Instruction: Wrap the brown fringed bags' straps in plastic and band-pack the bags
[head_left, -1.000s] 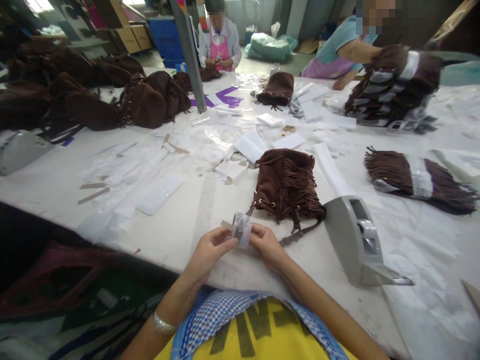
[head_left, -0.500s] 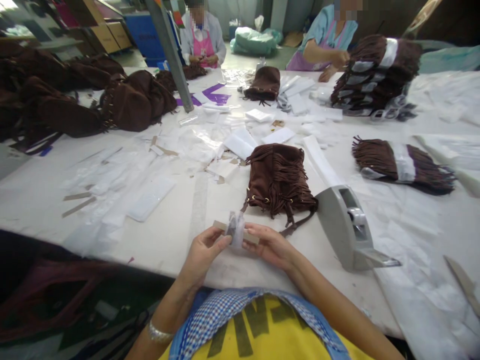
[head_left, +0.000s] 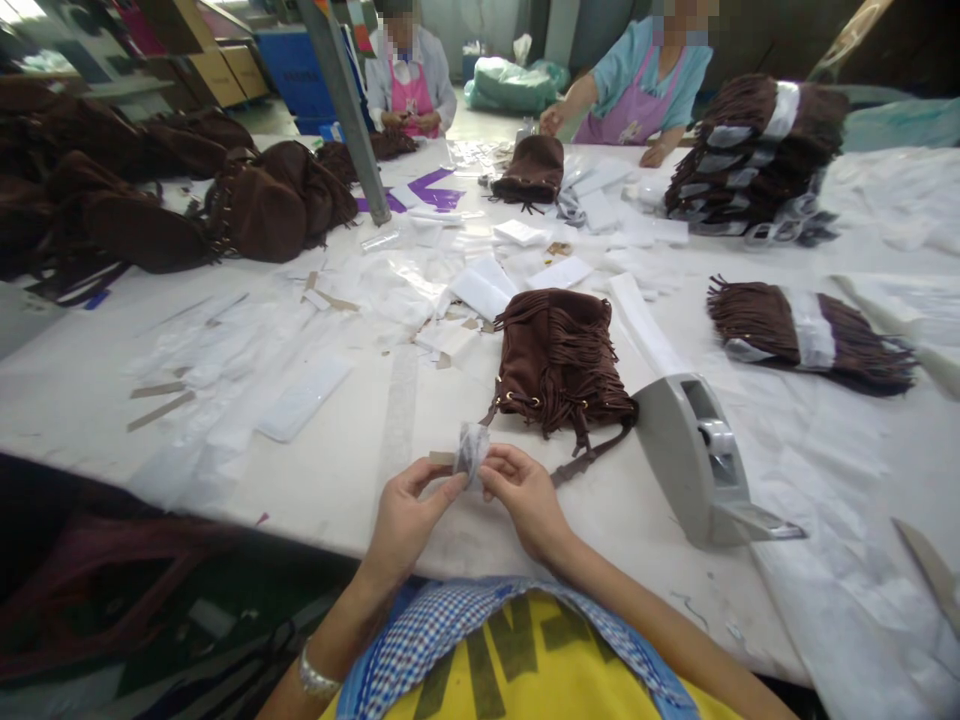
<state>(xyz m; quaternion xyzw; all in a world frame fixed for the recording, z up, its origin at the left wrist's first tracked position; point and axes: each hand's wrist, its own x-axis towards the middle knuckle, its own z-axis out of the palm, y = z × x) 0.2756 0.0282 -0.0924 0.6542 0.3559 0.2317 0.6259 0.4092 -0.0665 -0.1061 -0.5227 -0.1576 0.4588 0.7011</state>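
Observation:
Both my hands meet over the near edge of the white table point(head_left: 352, 440). My left hand point(head_left: 409, 520) and my right hand point(head_left: 525, 495) pinch a small strip wrapped in crinkled clear plastic point(head_left: 471, 448); a tan end of the strip sticks out to the left. Just beyond my fingers lies a brown suede fringed bag point(head_left: 559, 360) with its strap trailing toward my right hand. A grey tape dispenser point(head_left: 694, 455) stands to the right of the bag.
Wrapped fringed bags lie at the right point(head_left: 806, 330) and in a stack at the far right point(head_left: 750, 150). Unwrapped brown bags point(head_left: 247, 200) pile up at the far left. White paper and plastic scraps point(head_left: 420, 290) litter the middle. Two people work at the far side.
My fingers have drawn closer together around the wrapped strip, and less of its tan end shows. The person in the teal top has taken a hand off the far stack.

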